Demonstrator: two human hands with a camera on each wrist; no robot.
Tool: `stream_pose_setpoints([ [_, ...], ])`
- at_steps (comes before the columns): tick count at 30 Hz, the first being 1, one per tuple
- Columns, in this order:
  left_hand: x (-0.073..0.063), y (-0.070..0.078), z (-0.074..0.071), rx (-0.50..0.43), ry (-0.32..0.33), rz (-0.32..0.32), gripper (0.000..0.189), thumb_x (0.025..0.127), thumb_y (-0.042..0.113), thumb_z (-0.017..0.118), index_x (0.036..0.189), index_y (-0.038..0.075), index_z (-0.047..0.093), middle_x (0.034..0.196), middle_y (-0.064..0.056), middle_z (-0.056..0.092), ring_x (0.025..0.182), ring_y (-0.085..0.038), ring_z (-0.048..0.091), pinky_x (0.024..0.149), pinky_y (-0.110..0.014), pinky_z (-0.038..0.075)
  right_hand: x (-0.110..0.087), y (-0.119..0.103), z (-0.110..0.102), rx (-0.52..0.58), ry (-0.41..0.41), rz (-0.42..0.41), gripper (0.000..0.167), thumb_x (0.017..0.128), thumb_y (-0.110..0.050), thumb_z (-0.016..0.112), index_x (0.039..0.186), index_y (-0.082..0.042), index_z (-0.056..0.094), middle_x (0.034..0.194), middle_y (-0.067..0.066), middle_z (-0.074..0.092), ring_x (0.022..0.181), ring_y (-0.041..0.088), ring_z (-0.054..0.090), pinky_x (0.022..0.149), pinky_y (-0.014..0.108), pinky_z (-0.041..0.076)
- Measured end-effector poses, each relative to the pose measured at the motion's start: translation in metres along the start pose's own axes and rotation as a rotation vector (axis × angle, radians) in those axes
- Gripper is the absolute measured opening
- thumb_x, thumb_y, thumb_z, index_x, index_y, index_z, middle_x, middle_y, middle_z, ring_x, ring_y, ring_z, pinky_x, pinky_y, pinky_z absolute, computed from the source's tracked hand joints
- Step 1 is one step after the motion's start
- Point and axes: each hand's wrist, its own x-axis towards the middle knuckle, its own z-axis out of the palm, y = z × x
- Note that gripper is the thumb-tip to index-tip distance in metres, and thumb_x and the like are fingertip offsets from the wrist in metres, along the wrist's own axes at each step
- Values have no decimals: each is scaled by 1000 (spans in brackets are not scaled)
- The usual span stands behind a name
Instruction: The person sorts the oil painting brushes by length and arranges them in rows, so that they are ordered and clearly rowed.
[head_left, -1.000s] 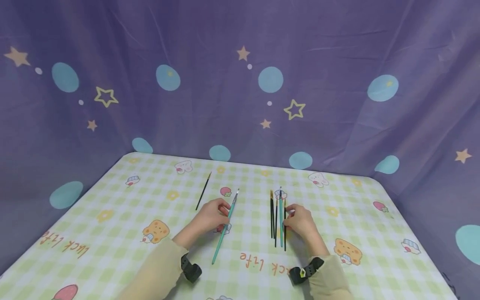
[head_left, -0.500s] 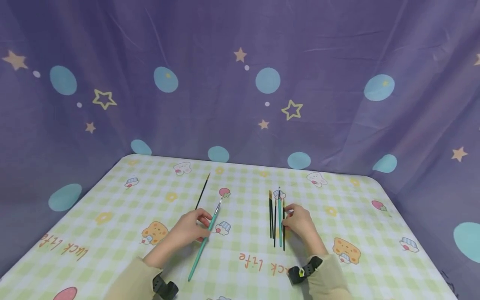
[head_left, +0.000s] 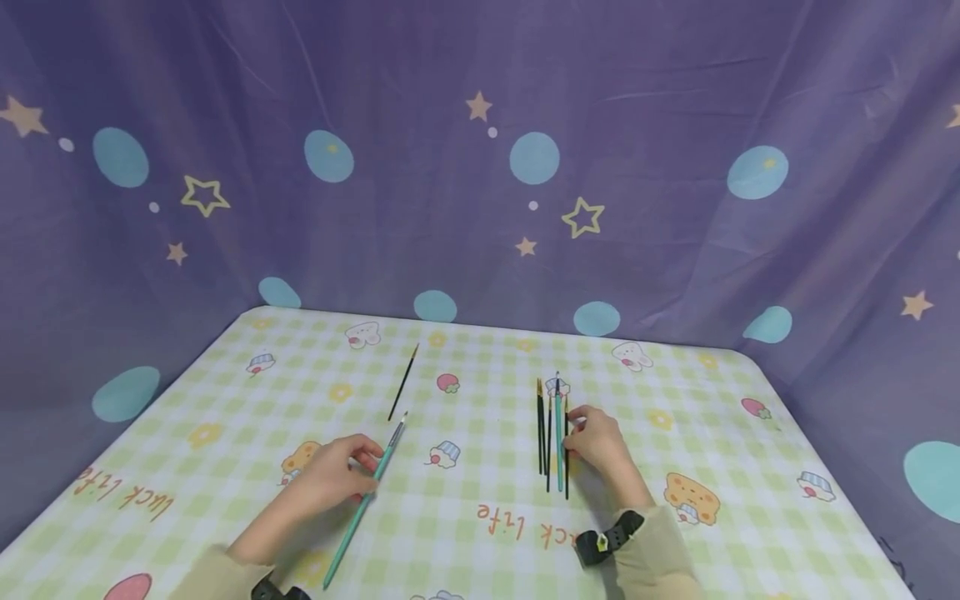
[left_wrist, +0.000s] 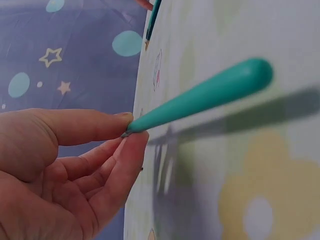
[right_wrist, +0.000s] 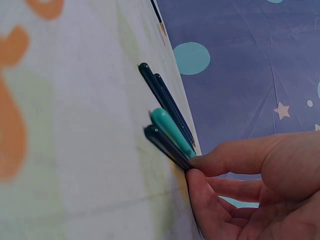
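Observation:
In the head view, my left hand (head_left: 330,477) pinches a teal paintbrush (head_left: 349,530) near its middle, bristles pointing away. The left wrist view shows the brush handle (left_wrist: 210,99) between thumb and fingertips, its rounded end lifted over the cloth with a shadow beside it. My right hand (head_left: 597,437) is at the right side of a row of paintbrushes. Its thumb and forefinger pinch the outermost black paintbrush (right_wrist: 167,146). Close beside that lies another teal paintbrush (head_left: 559,454), with several black paintbrushes (head_left: 542,433) to its left.
A single black paintbrush (head_left: 403,383) lies apart, beyond my left hand. The table (head_left: 480,467) has a green-and-white checked cloth with printed figures. Behind its far edge hangs a purple curtain (head_left: 420,225) with stars and dots.
My left hand has carried the teal paintbrush leftward and nearer to me, away from the row. The right hand has stayed in place at the row.

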Motion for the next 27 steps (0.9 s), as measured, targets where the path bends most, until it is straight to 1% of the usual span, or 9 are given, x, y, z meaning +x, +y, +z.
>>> stream_pose_setpoints([
  [2,-3,-1,-3,-7,-10,-8,34,72,-1,67,105,-1,58,86,-9,56,59,-18,56,52,-30,50,0,1,0,6,7,-12,42,73,-2,65,113,3,55,79,9,56,59,14,54,52,24,46],
  [5,-7,-3,-6,-15,-6,-26,34,72,-2,67,105,-3,57,85,-10,55,58,-19,56,52,-31,50,-1,1,-1,5,17,-30,42,72,-1,65,112,3,56,78,9,56,59,14,54,52,25,47],
  [10,-7,-7,-4,28,43,-80,32,69,-2,68,100,-1,59,78,-7,53,53,-18,55,50,-30,49,-2,2,0,-1,20,-40,41,72,-2,64,112,3,56,77,8,56,58,14,54,52,25,47],
  [15,-8,-6,-1,59,76,-76,30,68,-3,68,97,-1,59,74,-5,52,50,-17,53,48,-29,47,-1,2,1,2,19,-28,41,73,-2,65,113,3,55,77,9,56,57,14,54,52,25,46],
  [20,-9,-4,1,79,86,-76,30,67,-4,68,96,-1,59,75,-6,52,50,-17,53,48,-28,46,-1,2,1,10,14,-21,41,73,-2,64,113,3,55,78,9,56,57,14,55,52,25,46],
  [27,-8,-7,4,107,100,-63,31,67,-3,67,96,-1,58,76,-5,53,50,-16,53,48,-28,47,0,3,1,9,17,-15,41,74,-3,65,113,2,55,79,9,57,58,14,54,53,25,46],
])
